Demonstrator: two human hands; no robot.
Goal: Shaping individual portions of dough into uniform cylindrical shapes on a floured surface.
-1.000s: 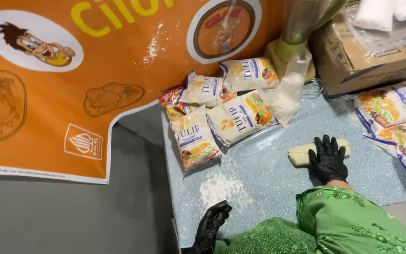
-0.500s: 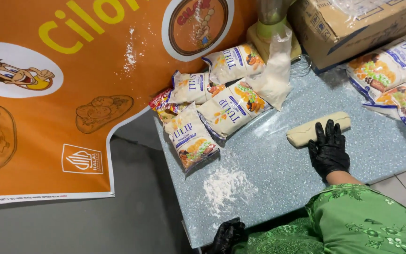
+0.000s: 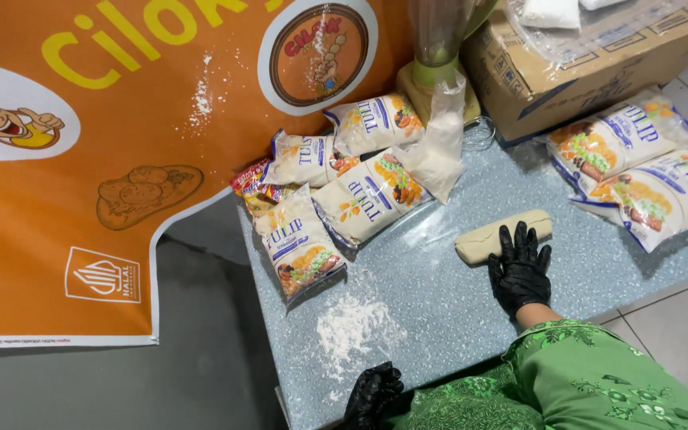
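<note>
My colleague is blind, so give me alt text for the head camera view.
A black-gloved right hand presses on a pale dough log on a speckled blue table. The gloved left hand grips the table's near edge, beside spilled flour and printed flour bags.

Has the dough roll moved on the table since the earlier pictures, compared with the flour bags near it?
Cannot tell. The camera shifted, and the dough roll lies about as far right of the flour bags as before, with the right hand on it.

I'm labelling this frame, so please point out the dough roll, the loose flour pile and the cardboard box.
Dough roll (image 3: 483, 238), head view: its bare left half.
Flour pile (image 3: 353, 328), head view: its middle.
Cardboard box (image 3: 555, 84), head view: its front wall.
</note>
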